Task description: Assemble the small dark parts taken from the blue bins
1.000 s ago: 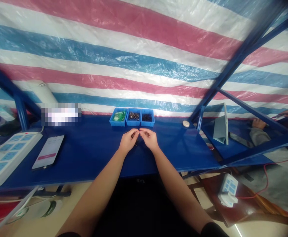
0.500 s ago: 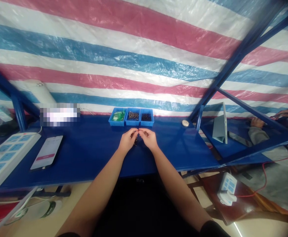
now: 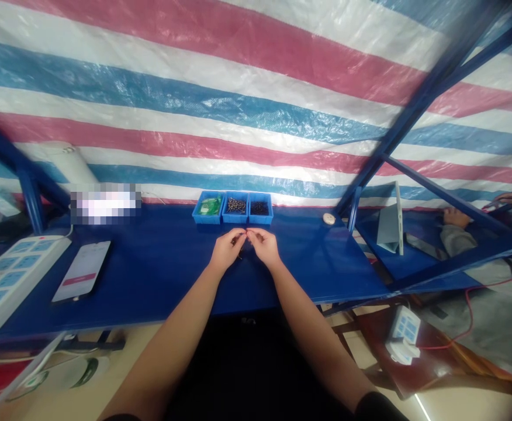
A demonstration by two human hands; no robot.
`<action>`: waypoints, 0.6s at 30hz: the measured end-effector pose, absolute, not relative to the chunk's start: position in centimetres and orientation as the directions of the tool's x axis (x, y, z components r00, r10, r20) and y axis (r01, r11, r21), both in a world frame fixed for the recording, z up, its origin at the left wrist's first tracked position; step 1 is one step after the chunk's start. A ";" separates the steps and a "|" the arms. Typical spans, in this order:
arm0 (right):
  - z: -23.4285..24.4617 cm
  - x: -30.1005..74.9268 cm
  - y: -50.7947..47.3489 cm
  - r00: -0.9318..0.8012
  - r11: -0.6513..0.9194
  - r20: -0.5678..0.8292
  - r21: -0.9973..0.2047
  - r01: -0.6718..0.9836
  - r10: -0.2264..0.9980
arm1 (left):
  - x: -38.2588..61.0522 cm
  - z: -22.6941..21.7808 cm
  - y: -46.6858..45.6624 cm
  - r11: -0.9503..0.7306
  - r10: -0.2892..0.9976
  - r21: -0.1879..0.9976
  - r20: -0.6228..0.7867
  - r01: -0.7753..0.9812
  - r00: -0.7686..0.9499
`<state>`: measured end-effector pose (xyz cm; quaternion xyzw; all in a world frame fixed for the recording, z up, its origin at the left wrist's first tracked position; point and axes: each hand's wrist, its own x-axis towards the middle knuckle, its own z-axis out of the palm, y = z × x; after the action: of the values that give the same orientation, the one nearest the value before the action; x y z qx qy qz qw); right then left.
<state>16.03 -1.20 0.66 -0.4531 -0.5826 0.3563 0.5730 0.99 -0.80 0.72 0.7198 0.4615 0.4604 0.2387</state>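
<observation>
My left hand (image 3: 226, 249) and my right hand (image 3: 262, 246) meet fingertip to fingertip over the blue table (image 3: 159, 269), just in front of three small blue bins. Both pinch a tiny dark part (image 3: 241, 244) between them; it is too small to name. The left bin (image 3: 209, 208) holds green pieces, the middle bin (image 3: 235, 207) small dark metal parts, and the right bin (image 3: 260, 209) darker small parts.
A phone (image 3: 81, 271) and a white power strip (image 3: 6, 278) lie at the table's left. A small round object (image 3: 328, 218) sits by a blue frame post. At the right, another person's hands (image 3: 455, 217) work near a standing tablet (image 3: 390, 221).
My hands stay together at the same spot, with only slight finger movement. The view has shifted a little.
</observation>
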 end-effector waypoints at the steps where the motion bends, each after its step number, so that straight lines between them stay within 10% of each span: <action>1: 0.7 16.0 -1.2 0.065 0.338 0.347 -0.934 0.119 0.936 | 1.0 0.7 -0.8 -0.461 0.884 0.770 0.443 0.441 0.152; 18: 0.7 15.8 -1.3 0.064 0.333 0.339 -0.939 0.085 0.939 | 0.9 1.2 -1.0 -0.436 0.896 0.760 0.419 0.482 0.150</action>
<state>15.79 -1.32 0.70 -0.4444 -0.5762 0.3689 0.5783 0.88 -0.97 1.15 0.7216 0.4774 0.4441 0.2328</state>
